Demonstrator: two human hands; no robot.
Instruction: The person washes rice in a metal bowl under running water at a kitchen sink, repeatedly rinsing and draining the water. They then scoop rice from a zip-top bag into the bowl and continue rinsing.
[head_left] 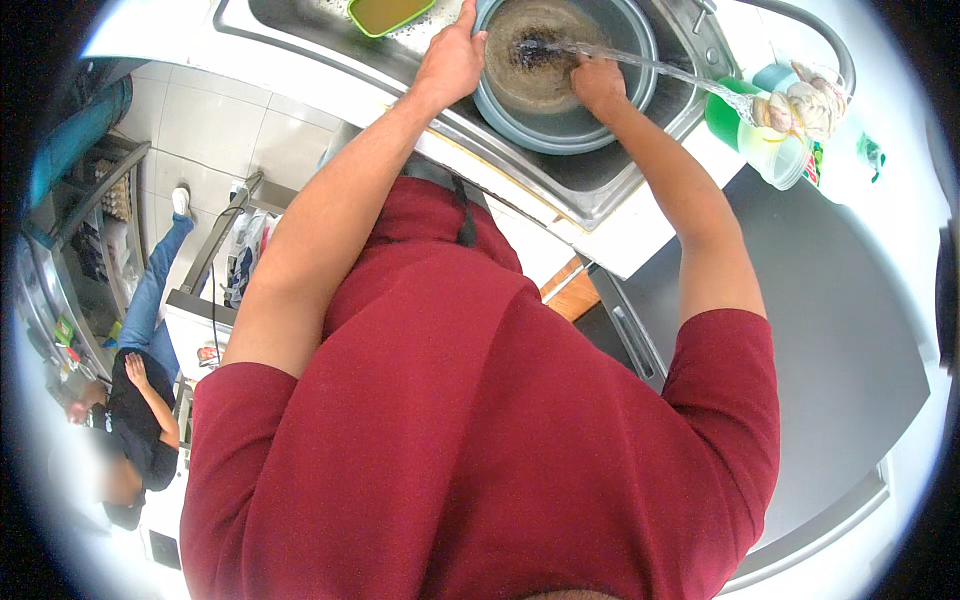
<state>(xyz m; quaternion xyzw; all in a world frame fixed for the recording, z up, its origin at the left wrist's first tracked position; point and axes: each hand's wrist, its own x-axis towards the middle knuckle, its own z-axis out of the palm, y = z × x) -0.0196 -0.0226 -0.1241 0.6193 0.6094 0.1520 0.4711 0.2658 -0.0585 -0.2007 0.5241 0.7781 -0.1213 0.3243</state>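
A round grey basin (566, 139) stands in the metal sink with brownish, murky water (530, 85) in it. My left hand (455, 62) grips the basin's left rim. Inside the basin, on its right side, my right hand (598, 84) has its fingers curled at the water; what they hold, if anything, is hidden. A stream of water (640, 60) runs into the basin from the right, striking a dark patch near the middle. Its upper end meets a pale, cloth-like bundle (805, 108).
Left of the basin, a green-rimmed tub (388, 14) holds brownish liquid in the sink (300, 22). A green container (722, 115) and a clear plastic cup (775, 160) stand right of the sink. A person (140, 405) is at the far left, near metal shelving (95, 190).
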